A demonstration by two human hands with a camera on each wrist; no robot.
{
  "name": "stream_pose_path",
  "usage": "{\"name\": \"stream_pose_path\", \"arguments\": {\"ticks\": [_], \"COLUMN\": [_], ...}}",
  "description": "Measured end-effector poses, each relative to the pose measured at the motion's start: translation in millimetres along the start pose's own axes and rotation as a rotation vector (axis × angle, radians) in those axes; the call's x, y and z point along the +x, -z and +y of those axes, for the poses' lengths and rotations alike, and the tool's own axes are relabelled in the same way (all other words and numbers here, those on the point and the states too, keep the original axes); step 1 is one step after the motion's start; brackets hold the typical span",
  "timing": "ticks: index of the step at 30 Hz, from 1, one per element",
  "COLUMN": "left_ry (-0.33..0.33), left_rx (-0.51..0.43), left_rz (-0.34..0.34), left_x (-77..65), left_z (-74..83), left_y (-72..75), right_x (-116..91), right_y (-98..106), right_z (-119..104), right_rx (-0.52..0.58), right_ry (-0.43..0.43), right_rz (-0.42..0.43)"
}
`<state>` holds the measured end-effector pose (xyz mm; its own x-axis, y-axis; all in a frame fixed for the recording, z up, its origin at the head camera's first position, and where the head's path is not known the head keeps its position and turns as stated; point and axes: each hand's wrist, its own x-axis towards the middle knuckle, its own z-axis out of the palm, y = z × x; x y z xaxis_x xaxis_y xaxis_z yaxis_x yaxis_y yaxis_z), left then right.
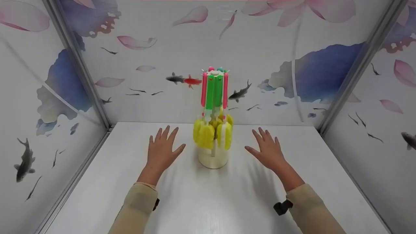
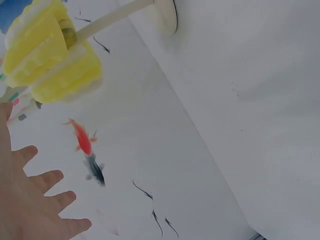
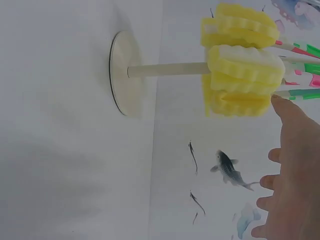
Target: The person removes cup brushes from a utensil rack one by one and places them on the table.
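Note:
Several bottle brushes with yellow sponge heads (image 1: 205,136) hang head-down around a cream stand in the head view. Their handles are green (image 1: 210,94) and pink (image 1: 226,91). The stand's round base (image 1: 213,162) sits on the table, its pole showing clearly in the right wrist view (image 3: 170,69). To the left of the stand, my left hand (image 1: 162,152) is held with fingers spread and straight, apart from the brushes. My right hand (image 1: 269,152) mirrors it on the other side, fingers spread and touching nothing. Both palms face down toward the table.
The white table (image 1: 208,204) is bounded by a back wall (image 1: 156,104) and two side walls printed with fish, petals and blue leaves. Grey metal posts (image 1: 78,65) stand at the corners. A small black device (image 1: 282,207) is strapped at the right sleeve.

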<state>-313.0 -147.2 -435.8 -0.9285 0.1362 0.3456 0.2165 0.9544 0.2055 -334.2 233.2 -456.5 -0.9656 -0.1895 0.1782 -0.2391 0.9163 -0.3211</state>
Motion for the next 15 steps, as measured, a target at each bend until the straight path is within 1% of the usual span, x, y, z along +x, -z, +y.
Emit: {"name": "stream_pose_path", "arguments": {"ticks": [4,8,11,15], "left_ry": [-0.004,-0.012,-0.018,-0.014], "left_rx": [-0.027,-0.069,-0.114,-0.163], "left_rz": [0.052,0.110,0.135,0.146], "left_x": [0.7,1.4,1.3,2.3], "left_z": [5.9,12.8,17.6,23.8], "left_y": [-2.6,-8.2,-14.8,-24.7], "right_x": [0.2,1.4,3.6,8.5], "right_y": [-2.1,-9.9,-21.5,-38.3], "right_z": [-6.5,-13.5,-18.0,-21.9], "right_rx": [0.058,0.120,0.158,0.213], "right_ry": [-0.009,-0.009,-0.021,-0.042], "right_rz": [0.022,0.042,0.019,-0.020]}}
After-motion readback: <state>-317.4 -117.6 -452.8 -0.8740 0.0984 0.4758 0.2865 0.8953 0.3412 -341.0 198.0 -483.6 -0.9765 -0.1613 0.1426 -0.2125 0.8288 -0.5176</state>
